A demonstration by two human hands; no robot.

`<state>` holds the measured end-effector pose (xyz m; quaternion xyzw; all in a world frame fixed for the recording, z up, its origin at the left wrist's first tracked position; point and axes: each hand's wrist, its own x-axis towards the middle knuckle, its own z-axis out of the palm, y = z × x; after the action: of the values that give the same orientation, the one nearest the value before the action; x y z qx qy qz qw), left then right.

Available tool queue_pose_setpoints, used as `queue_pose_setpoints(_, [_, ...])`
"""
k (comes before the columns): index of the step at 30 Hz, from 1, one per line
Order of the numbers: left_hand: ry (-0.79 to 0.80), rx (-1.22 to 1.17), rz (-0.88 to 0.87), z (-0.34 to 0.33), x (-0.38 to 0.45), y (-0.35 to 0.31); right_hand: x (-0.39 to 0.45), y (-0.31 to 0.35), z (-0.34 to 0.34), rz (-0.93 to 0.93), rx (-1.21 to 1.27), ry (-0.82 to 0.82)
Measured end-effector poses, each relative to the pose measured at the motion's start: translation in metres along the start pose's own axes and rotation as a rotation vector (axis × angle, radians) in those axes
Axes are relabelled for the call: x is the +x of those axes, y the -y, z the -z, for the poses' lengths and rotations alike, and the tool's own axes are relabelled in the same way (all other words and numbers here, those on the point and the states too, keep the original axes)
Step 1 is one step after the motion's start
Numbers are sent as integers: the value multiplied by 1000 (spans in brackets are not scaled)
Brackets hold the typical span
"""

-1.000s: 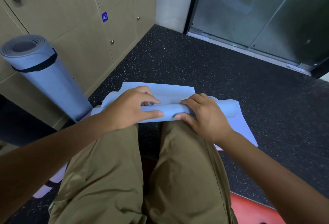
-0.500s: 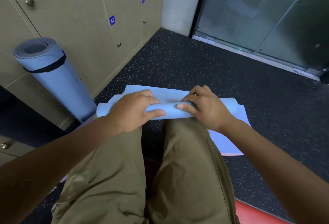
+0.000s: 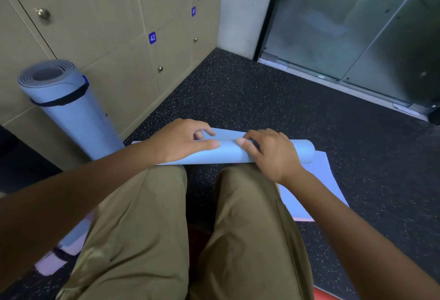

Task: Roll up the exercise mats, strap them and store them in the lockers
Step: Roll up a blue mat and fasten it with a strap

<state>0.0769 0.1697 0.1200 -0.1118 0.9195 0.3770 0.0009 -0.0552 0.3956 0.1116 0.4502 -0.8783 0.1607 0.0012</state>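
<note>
Left hand (image 3: 181,141): fingers curled over the mat (image 3: 228,154), thumb along its roll. Right hand (image 3: 269,154): curled, gripping the roll. Mat lies on the floor (image 3: 262,99) before the knees, roll thicker than a second ago, less flat sheet beyond. Strapped mat (image 3: 69,106) leans on lockers (image 3: 114,37) labelled "42" and "41".

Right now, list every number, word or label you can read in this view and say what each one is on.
"42": white digits on a blue tag on a beige locker door.
"41": a blue tag on the next locker door, small but readable.
No text shows on the rolled mat, on the mat under the hands, or on the glass door.
</note>
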Motion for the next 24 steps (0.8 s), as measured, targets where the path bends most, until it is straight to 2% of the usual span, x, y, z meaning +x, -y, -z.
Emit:
queue_pose_setpoints(2, [-125, 127, -73, -4, -5, 1, 7, -1, 4, -31, 57, 78])
queue_pose_setpoints(7, [-400, 683, -380, -21, -17, 9, 29, -8, 19, -206, 210, 361])
queue_pose_setpoints(10, [-377, 917, -376, -30, -15, 14, 43, -10, 23, -226, 301, 494])
queue_pose_setpoints(12, [-358, 987, -374, -30, -10, 15, 49, -9, 23, -222, 291, 533])
queue_pose_setpoints(15, [-321, 969, -371, -27, -5, 13, 49, -8, 18, -205, 206, 486])
queue_pose_setpoints(20, [-162, 899, -234, -20, 8, 10, 30, -13, 3, 22, -32, 128])
queue_pose_setpoints(24, [55, 708, -87, -10, 21, 2, 22, -25, -5, 92, -169, 107])
